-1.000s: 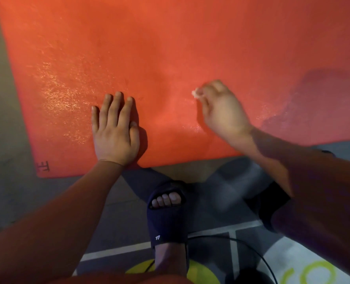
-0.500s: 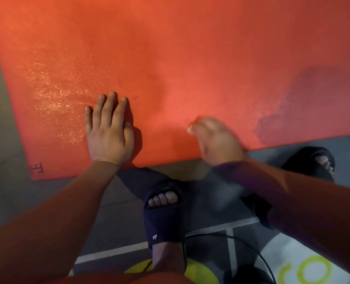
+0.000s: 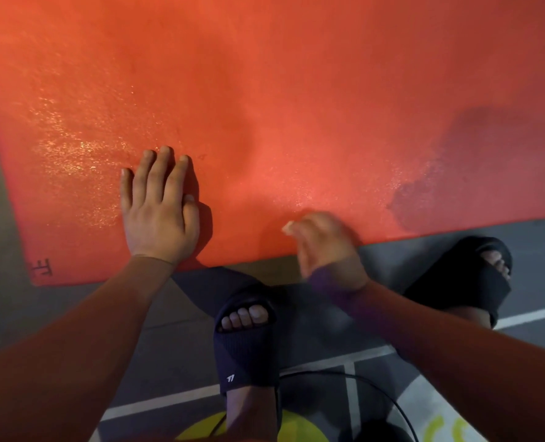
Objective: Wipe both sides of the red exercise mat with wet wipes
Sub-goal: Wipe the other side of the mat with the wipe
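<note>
Red exercise mat (image 3: 296, 90), rectangular pebbled foam glistening wet, lies flat on grey floor (image 3: 9, 298); left hand (image 3: 159, 215) presses flat, fingers (image 3: 164, 173) together; right hand (image 3: 325, 247), blurred, grip indiscernible, sits nearer the mat's edge than a second ago.

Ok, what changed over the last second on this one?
The right hand swept back across the red textured exercise mat to its near edge; it is motion-blurred, so its grip cannot be told. The left hand stayed flat on the mat, fingers straight.
</note>
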Demonstrator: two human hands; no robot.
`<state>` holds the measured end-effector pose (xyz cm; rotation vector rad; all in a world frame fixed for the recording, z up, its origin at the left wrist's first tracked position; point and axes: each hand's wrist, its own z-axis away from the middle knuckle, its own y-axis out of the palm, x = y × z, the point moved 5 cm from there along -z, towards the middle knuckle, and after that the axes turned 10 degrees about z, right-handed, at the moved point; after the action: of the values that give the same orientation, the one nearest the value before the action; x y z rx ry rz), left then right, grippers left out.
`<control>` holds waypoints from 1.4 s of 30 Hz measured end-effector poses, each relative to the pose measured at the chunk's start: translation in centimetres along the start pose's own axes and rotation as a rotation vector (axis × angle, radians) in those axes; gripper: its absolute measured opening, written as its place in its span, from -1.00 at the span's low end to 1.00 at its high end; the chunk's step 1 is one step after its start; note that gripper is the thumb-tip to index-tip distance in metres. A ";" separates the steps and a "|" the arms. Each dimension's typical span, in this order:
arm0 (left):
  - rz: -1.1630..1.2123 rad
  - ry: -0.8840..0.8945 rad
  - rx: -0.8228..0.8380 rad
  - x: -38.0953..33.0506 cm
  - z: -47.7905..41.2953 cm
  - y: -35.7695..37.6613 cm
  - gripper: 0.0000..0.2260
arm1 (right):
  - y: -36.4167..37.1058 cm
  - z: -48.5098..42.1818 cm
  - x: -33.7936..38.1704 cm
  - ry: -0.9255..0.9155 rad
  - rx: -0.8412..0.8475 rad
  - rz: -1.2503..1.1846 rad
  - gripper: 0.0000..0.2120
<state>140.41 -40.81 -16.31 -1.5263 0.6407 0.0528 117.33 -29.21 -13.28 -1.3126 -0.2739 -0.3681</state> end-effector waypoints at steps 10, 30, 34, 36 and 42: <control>0.013 -0.009 0.005 -0.1 -0.1 0.1 -0.51 | -2.0 -13.5 4.3 -0.024 -0.167 0.011 -0.79; 0.081 0.004 0.005 0.3 -0.2 -0.1 -0.77 | 0.6 -8.8 6.5 -0.800 0.375 0.040 -0.78; 0.095 -0.004 0.013 0.1 -0.4 -0.1 -0.76 | -0.6 -15.5 5.9 -0.614 0.097 0.060 -0.80; 0.090 0.003 0.017 0.2 -0.2 -0.1 -0.75 | -0.6 -16.7 5.9 -0.445 -0.007 0.065 -0.76; 0.098 -0.010 0.009 0.2 -0.4 -0.1 -0.73 | 1.6 -4.6 6.2 -0.662 0.386 0.021 -0.57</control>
<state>140.49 -41.25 -16.29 -1.4841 0.7066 0.1320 123.63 -34.01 -13.33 -1.0181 -0.8420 0.1500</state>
